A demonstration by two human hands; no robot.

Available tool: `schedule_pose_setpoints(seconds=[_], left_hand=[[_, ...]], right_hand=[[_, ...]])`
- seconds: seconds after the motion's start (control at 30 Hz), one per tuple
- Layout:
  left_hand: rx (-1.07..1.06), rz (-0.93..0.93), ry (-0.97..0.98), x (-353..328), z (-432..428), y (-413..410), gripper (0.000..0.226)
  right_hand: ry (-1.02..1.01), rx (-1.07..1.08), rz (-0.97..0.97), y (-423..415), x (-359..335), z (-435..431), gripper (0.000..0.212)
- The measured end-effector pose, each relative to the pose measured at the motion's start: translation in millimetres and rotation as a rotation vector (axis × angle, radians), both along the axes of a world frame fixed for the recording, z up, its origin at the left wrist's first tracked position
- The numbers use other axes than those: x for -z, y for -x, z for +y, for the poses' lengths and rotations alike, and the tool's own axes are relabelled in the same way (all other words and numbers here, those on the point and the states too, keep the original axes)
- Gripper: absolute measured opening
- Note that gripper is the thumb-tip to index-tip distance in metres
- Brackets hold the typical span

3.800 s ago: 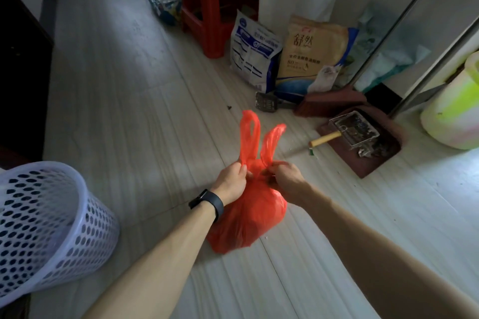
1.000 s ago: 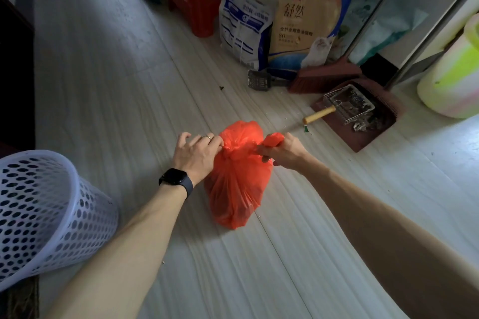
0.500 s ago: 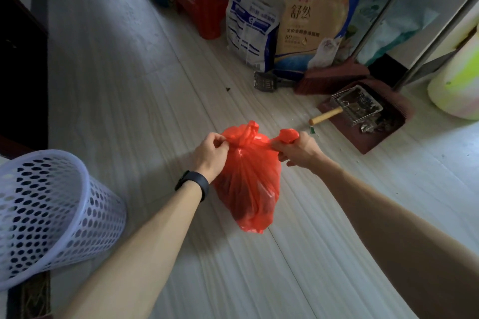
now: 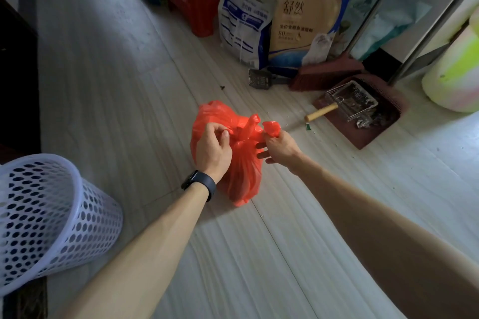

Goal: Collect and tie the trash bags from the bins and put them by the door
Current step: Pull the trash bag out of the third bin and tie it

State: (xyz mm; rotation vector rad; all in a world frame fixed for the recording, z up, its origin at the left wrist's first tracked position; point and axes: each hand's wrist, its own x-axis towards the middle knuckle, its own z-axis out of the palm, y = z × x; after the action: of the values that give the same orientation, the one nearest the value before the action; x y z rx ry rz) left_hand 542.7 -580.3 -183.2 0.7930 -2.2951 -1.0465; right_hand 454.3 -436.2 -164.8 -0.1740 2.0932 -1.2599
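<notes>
A full red trash bag [image 4: 242, 171] stands on the pale wooden floor in the middle of the view, its neck twisted into a knot. My left hand [image 4: 213, 149], with a black watch on the wrist, pinches the left handle loop beside the knot. My right hand [image 4: 278, 146] grips the other handle end between thumb and forefinger, its remaining fingers spread. A white perforated bin [image 4: 49, 217] stands at the lower left with no bag visible in it.
Two pet-food bags [image 4: 303, 23] lean against the wall ahead, beside a red stool [image 4: 194, 0]. A broom head [image 4: 326, 71] and a dustpan [image 4: 363, 114] holding a wire basket lie to the right. A pale green-and-pink tub [image 4: 458, 70] sits at the far right. Dark furniture lines the left edge.
The bag's two handle loops, upright at first, have been crossed and pulled into a knot. My hands now hold the loop ends closer to the knot, and the bag rests on the floor.
</notes>
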Motion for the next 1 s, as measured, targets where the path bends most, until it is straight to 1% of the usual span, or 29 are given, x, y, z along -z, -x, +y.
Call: schedule_pose_setpoints(seconds=[0.07, 0.1, 0.13, 0.23, 0.3, 0.37, 0.47, 0.5, 0.53, 0.6, 0.63, 0.67, 0.7, 0.77, 0.83, 0.87, 0.9, 1.0], left_hand=[[0.014, -0.062, -0.019, 3, -4, -1, 0.007], [0.052, -0.116, 0.011, 5, -6, -3, 0.009], [0.109, -0.163, 0.098, 8, -8, -5, 0.013], [0.296, -0.333, 0.602, 14, -10, -13, 0.033], [0.340, -0.436, 0.832, 20, -9, -20, 0.037], [0.350, -0.462, 0.984, 27, -9, -25, 0.037], [0.351, -0.482, 1.148, 35, -13, -30, 0.037], [0.345, -0.508, 1.169, 35, -14, -29, 0.037], [0.340, -0.531, 1.181, 34, -16, -29, 0.037], [0.334, -0.628, 1.103, 34, -17, -33, 0.038], [0.319, -0.656, 1.001, 34, -18, -37, 0.038], [0.290, -0.642, 0.884, 35, -20, -39, 0.037], [0.264, -0.599, 0.763, 36, -21, -39, 0.033], [0.246, -0.436, 0.588, 37, -19, -37, 0.030], [0.268, -0.271, 0.461, 35, -10, -32, 0.039], [0.302, -0.231, 0.418, 35, -3, -29, 0.047], [0.365, -0.257, 0.404, 38, 3, -28, 0.056], [0.511, -0.530, 0.452, 52, 14, -32, 0.071]], right_hand=[[0.021, 0.020, -0.035, 0, 0, 0, 0.027], [0.010, 0.024, -0.028, 1, 1, 0, 0.030], [-0.011, 0.027, -0.014, 1, 4, 0, 0.033], [-0.065, 0.040, 0.012, 4, 8, 1, 0.037], [-0.113, 0.035, -0.002, 6, 5, 3, 0.039], [-0.182, 0.015, -0.015, 7, 4, 6, 0.041], [-0.235, 0.004, -0.009, 4, 2, 8, 0.041], [-0.239, 0.008, -0.011, 3, 1, 6, 0.040], [-0.235, 0.020, -0.023, 3, 0, 3, 0.039], [-0.214, 0.049, -0.058, 2, -1, -2, 0.036], [-0.197, 0.067, -0.067, 2, 0, -2, 0.035], [-0.180, 0.081, -0.067, 3, 1, -1, 0.033], [-0.174, 0.089, -0.056, 4, 1, 0, 0.031], [-0.210, 0.087, 0.028, 8, 1, 3, 0.027], [-0.256, 0.069, 0.138, 14, -3, 4, 0.019], [-0.255, 0.067, 0.166, 17, -5, 4, 0.014], [-0.234, 0.077, 0.172, 19, -8, 4, 0.012], [-0.155, 0.127, 0.205, 25, -14, 4, 0.020]])
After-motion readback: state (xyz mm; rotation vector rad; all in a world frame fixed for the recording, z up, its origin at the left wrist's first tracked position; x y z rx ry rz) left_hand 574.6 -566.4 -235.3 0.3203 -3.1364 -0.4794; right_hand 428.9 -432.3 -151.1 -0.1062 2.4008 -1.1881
